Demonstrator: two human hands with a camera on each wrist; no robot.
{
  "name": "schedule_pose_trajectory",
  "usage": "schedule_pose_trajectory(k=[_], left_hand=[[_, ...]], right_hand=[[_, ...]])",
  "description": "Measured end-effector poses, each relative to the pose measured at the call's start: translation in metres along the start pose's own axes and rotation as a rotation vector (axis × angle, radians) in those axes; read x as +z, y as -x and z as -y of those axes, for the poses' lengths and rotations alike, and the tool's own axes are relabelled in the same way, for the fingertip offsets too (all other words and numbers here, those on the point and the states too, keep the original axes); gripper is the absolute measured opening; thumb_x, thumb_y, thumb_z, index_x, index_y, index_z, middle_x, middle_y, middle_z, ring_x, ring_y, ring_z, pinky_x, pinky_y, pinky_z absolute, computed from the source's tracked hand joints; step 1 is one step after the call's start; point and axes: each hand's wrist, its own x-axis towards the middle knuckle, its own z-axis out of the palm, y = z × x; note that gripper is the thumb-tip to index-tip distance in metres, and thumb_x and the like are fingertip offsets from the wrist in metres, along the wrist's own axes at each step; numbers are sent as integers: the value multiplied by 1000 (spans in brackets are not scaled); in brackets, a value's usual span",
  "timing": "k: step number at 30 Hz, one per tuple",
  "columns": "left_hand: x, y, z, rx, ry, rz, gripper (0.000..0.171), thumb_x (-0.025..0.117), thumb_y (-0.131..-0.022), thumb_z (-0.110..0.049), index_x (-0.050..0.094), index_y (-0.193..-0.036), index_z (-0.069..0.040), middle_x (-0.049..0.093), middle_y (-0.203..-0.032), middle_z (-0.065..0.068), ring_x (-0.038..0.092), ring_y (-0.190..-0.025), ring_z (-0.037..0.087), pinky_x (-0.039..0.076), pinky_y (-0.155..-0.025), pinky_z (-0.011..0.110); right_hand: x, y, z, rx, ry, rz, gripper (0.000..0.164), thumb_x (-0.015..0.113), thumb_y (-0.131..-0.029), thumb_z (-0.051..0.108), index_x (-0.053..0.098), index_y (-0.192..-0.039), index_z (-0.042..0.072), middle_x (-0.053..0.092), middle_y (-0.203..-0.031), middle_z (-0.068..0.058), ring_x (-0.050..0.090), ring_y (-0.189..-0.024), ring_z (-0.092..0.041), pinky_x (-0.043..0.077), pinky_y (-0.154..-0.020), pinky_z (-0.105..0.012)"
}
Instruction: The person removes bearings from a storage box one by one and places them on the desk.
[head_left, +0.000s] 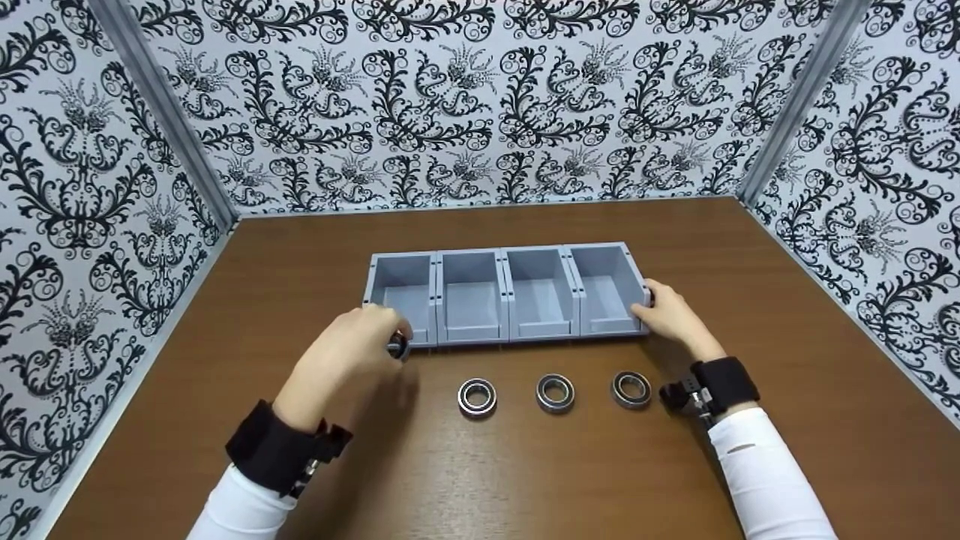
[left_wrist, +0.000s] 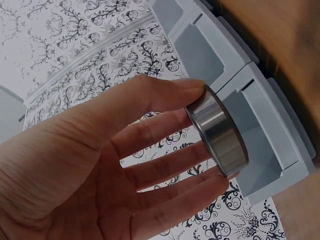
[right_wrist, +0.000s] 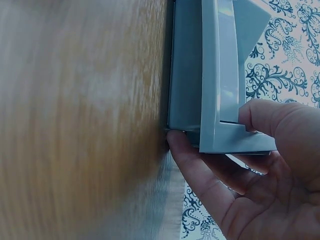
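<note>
My left hand (head_left: 349, 345) pinches a steel ball bearing (left_wrist: 220, 132) between thumb and fingertips, near the front of the leftmost grey bin (head_left: 403, 289). In the left wrist view the bearing's shiny outer ring faces the camera, with the bins just beyond it. My right hand (head_left: 671, 315) grips the outer side wall of the rightmost bin (head_left: 604, 289); its thumb lies over the rim and its fingers are on the outside. Three more bearings lie flat in front of the bins: a left one (head_left: 477, 413), a middle one (head_left: 555, 407) and a right one (head_left: 631, 403).
Several grey bins stand joined in a row on the brown wooden table (head_left: 480, 480), including two middle bins (head_left: 472, 330) (head_left: 544, 328). Patterned white panels (head_left: 480, 97) enclose the table at the back and both sides.
</note>
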Motion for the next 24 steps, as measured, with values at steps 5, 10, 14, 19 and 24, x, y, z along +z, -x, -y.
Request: schedule_pose_trajectory(k=[5, 10, 14, 19, 24], left_hand=[[6, 2, 2, 3, 27, 11, 17, 75, -76, -5, 79, -91, -13, 70, -88, 5, 66, -81, 26, 55, -71, 47], [11, 3, 2, 11, 35, 21, 23, 75, -77, -4, 81, -98, -9, 74, -94, 9, 69, -84, 29, 57, -73, 49], [14, 4, 2, 11, 36, 42, 20, 77, -78, -4, 80, -98, -8, 72, -91, 7, 63, -78, 23, 55, -70, 45], [19, 7, 1, 15, 50, 72, 17, 76, -79, -3, 79, -95, -9, 65, -82, 1, 52, -71, 18, 48, -64, 37], [24, 9, 1, 18, 57, 72, 17, 79, -77, -4, 79, -92, -11, 68, -87, 2, 55, -73, 17, 52, -67, 40]], right_hand=[[0, 0, 0, 12, 4, 2, 44, 63, -95, 4, 53, -131, -18, 68, -109, -32, 66, -96, -40, 53, -84, -47], [-1, 1, 2, 24, 8, 5, 46, 63, -94, 5, 53, -133, -17, 67, -110, -31, 66, -97, -41, 53, -85, -49], [-1, 0, 2, 23, 9, 6, 45, 62, -94, 5, 53, -132, -17, 68, -108, -30, 66, -96, -39, 52, -84, -48], [-1, 0, 2, 15, 9, 9, 44, 62, -94, 4, 54, -131, -17, 68, -107, -29, 65, -93, -36, 52, -82, -45], [-2, 0, 1, 22, 12, 19, 45, 61, -94, 5, 53, -132, -17, 67, -110, -31, 66, -94, -38, 53, -81, -46]])
